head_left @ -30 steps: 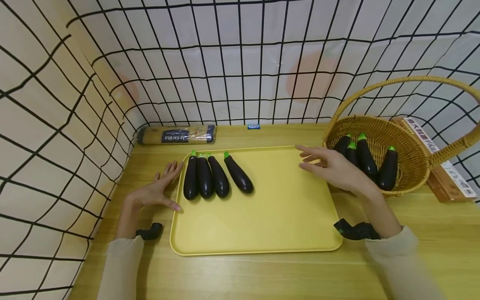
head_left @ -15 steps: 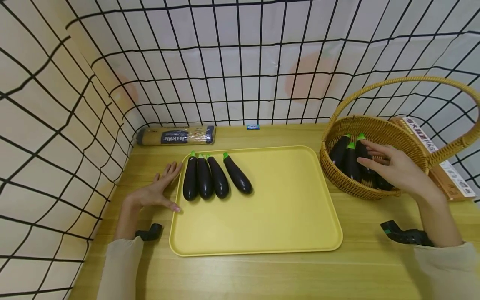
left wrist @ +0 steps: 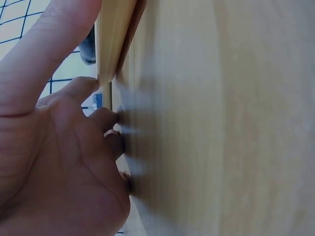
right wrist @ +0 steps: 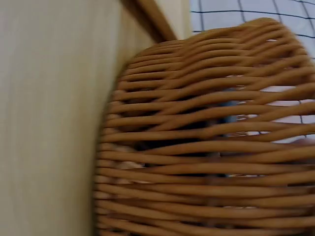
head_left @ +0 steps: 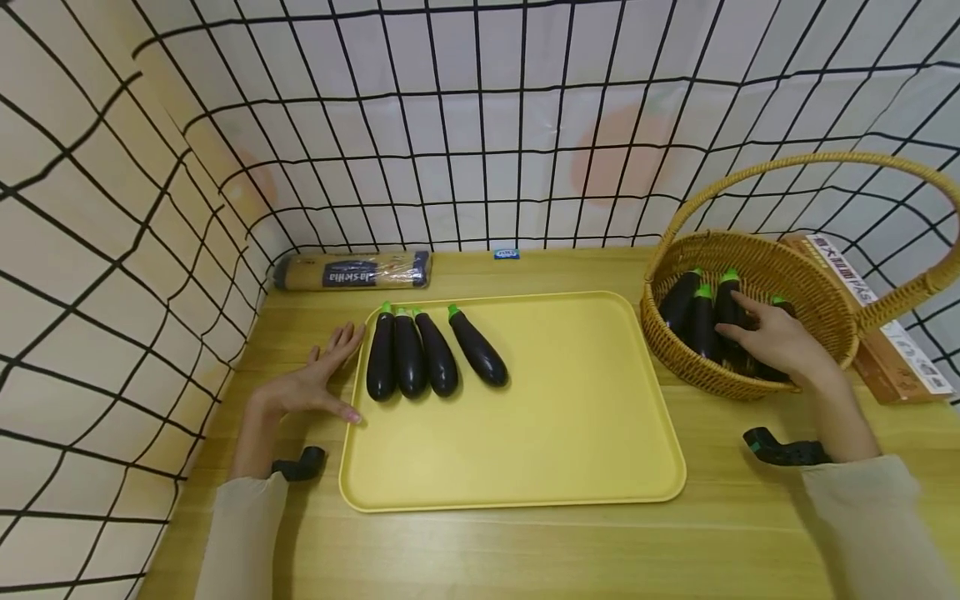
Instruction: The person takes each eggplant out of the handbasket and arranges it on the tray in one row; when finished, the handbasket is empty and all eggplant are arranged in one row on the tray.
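My left hand lies spread at the left rim of a yellow tray, thumb and fingertips at its edge. In the left wrist view, fingers reach along the tray's side. Three eggplants lie side by side on the tray's left, and another eggplant slants just right of them. My right hand reaches into a wicker basket, thumb and fingers pinching an eggplant. More eggplants lie around it. Woven basket wall hides most of the right hand in its wrist view.
A plastic-wrapped pack lies behind the tray at left, and a small blue packet at the back. A brown box stands right of the basket. Black wire mesh borders the back and sides. The basket's tall handle arches overhead.
My right hand has moved right from over the tray's far right corner into the basket and taken hold of an eggplant, whose green tip has shifted slightly right. The left hand has stayed put.
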The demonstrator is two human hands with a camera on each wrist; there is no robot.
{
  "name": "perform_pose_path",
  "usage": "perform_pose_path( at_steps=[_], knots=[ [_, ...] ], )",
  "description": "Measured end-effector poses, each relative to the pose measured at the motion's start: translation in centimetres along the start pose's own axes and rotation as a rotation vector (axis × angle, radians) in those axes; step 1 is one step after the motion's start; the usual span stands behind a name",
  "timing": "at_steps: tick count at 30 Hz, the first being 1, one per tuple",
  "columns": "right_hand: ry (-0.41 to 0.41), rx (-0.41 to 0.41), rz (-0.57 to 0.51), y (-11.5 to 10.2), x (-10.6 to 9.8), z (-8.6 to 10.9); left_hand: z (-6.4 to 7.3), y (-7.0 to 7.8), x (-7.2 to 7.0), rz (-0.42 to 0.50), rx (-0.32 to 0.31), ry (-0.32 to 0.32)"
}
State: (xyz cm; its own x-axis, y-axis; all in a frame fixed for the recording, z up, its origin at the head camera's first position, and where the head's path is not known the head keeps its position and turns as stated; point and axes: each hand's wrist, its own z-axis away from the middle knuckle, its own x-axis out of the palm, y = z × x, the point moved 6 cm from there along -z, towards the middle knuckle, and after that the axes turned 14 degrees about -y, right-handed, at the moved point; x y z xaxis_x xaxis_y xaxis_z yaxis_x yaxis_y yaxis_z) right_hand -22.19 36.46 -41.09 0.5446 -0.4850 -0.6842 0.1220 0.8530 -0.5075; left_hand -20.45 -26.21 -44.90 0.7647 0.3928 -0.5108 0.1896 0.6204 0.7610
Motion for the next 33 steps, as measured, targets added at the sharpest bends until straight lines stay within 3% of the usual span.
perform_pose_path(
  at_steps=[10, 23, 33],
  knots=[
    [0.065, -0.004, -0.049, 0.23, 0.37, -0.13, 0.24, 0.0, 0.1, 0.012, -0.009, 0.0],
    [0.193, -0.005, 0.103, -0.2, 0.08, -0.13, -0.06, -0.05, 0.16, -0.014, -0.012, 0.007],
    [0.23, 0.015, 0.003, 0.01, -0.21, 0.48, 0.14, 0.01, 0.25, 0.003, -0.004, 0.003]
  ],
)
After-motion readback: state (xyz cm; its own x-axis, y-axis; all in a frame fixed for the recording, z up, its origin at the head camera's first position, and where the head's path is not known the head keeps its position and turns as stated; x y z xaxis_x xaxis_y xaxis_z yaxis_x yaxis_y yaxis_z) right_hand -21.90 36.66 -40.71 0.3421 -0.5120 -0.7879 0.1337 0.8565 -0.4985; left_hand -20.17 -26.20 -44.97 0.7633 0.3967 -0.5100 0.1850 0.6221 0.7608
